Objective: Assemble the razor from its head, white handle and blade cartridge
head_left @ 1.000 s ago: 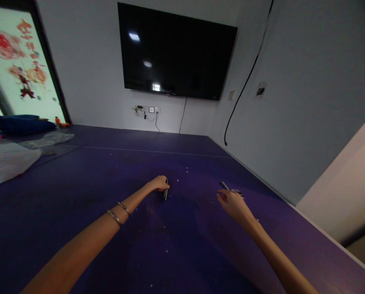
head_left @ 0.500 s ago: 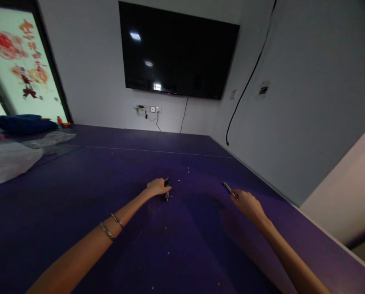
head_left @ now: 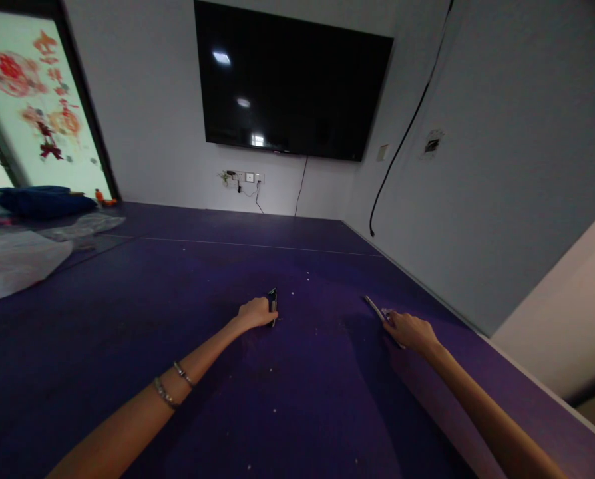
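Note:
My left hand [head_left: 255, 313] is closed around a small dark object with silvery edges [head_left: 273, 307], low over the purple surface and left of the middle. Its kind is not clear, and the fingers cover part of it. To the right, my right hand [head_left: 411, 330] grips a thin, flat, phone-like object with a pale edge [head_left: 376, 309]. That object slants up and left, its lower end showing below the fingers. A wide gap separates the two hands. Two bracelets [head_left: 165, 392] circle my left forearm.
The dark purple surface [head_left: 217, 412] carries several white specks. Clear plastic sheeting [head_left: 22, 263] and a dark blue cloth bundle [head_left: 45, 201] lie at far left. A television [head_left: 292, 80] hangs on the wall above sockets [head_left: 249, 177]. A black cable [head_left: 400, 146] dangles at right.
My right hand has moved slightly right and turned, showing more of the flat object's length. My left hand has tilted and dropped a little, still holding the dark object.

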`<state>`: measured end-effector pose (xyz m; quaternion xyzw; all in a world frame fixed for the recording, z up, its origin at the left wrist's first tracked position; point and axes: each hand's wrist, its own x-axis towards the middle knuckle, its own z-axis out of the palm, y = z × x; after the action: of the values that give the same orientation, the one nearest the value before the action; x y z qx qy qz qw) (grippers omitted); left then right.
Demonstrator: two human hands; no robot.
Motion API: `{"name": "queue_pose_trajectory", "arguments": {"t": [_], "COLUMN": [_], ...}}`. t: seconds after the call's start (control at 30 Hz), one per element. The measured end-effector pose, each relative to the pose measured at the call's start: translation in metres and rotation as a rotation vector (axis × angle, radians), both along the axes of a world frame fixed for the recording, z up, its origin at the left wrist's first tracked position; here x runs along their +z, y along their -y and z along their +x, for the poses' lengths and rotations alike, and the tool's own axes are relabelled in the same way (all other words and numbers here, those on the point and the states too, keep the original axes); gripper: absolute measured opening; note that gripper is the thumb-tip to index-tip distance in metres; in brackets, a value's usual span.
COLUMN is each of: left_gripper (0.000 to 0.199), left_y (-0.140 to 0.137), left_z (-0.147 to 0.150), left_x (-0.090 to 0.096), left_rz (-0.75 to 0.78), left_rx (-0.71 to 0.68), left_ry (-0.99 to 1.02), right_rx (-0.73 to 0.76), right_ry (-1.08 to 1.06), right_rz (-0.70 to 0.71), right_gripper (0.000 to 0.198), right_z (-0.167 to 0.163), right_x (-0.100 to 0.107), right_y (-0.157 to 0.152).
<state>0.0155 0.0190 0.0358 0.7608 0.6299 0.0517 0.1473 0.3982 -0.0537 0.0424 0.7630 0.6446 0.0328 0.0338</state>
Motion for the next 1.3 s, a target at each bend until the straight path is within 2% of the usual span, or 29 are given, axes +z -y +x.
{"name": "queue_pose_trajectory", "arguments": {"t": [0.17, 0.33, 0.43, 0.53, 0.77, 0.9, 1.07, 1.3], "left_gripper": [0.025, 0.023, 0.023, 0.024, 0.025, 0.027, 0.03, 0.03], "left_y": [-0.003, -0.003, -0.002, 0.0, 0.003, 0.004, 0.005, 0.007], "left_z": [0.003, 0.004, 0.004, 0.005, 0.005, 0.005, 0.007, 0.008], "left_x": [-0.002, -0.003, -0.003, -0.002, -0.001, -0.003, -0.005, -0.006], "left_rz": [-0.005, -0.002, -0.002, -0.004, 0.0, 0.01, 0.019, 0.034], "left_rx": [0.001, 0.007, 0.008, 0.014, 0.032, 0.038, 0.05, 0.061], "left_ry": [0.008, 0.018, 0.027, 0.033, 0.031, 0.024, 0.015, 0.011], "right_rx": [0.078, 0.06, 0.048, 0.027, 0.147, 0.21, 0.253, 0.22], "right_ry": [-0.004, -0.059, -0.058, -0.065, -0.184, -0.211, -0.229, -0.258], "right_rz": [-0.05, -0.046, -0.004, 0.067, 0.133, 0.142, 0.175, 0.146], "right_gripper": [0.035, 0.03, 0.034, 0.04, 0.038, 0.035, 0.035, 0.034], "right_z": [0.002, 0.005, -0.006, -0.036, -0.146, -0.192, -0.224, -0.238], "right_x": [-0.003, -0.004, -0.005, -0.005, -0.004, -0.004, -0.008, -0.01], "right_y": [-0.007, -0.009, -0.006, -0.002, -0.003, -0.011, -0.021, -0.033]}}
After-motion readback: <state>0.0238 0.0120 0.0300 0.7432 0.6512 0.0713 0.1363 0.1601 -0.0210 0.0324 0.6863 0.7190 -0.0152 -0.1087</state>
